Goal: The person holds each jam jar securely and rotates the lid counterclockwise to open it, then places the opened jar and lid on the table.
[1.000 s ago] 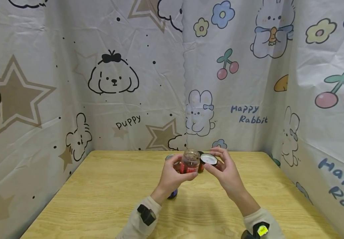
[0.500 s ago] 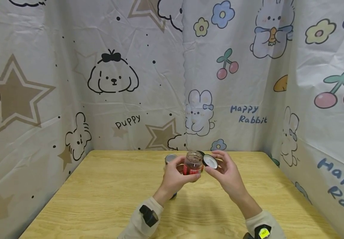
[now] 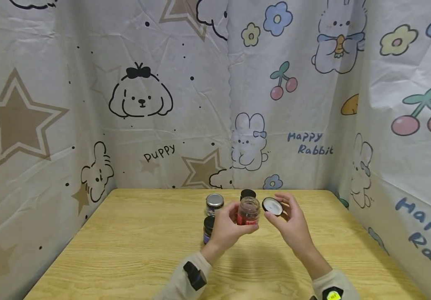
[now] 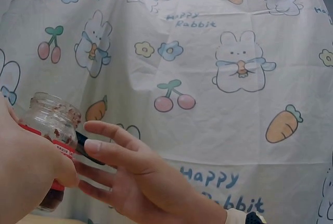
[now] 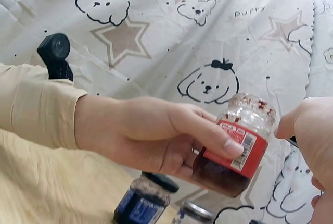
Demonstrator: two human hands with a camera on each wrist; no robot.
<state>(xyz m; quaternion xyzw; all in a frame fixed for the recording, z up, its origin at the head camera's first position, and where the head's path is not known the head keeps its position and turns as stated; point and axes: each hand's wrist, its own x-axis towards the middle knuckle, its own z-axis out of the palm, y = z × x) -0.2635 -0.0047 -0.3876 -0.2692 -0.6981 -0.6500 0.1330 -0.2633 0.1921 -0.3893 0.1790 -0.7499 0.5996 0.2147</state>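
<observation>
My left hand [image 3: 227,230] grips a glass jar [image 3: 249,211] with a red label, held up over the table with its mouth uncovered. Dark contents fill the jar's lower part, and reddish bits cling inside the neck in the right wrist view, where the jar [image 5: 234,148] leans slightly. Just to its right, my right hand [image 3: 293,223] pinches a round black lid [image 3: 272,206] by the edge, its white inner side toward the head camera. The lid is apart from the jar. In the left wrist view the lid [image 4: 89,148] shows as a thin dark edge by the fingers.
A jar with a silver lid [image 3: 214,204] stands on the wooden table [image 3: 144,233] behind my left hand. Nearer stands a black-lidded jar with a blue label [image 5: 141,200], partly hidden by that hand. Another black-lidded jar [image 3: 247,194] stands behind the held one. Printed curtains enclose the table.
Both hands have moved right and a little toward me, carrying the jar and the lid. The lid has tilted and drawn farther from the jar. The standing jars show more now.
</observation>
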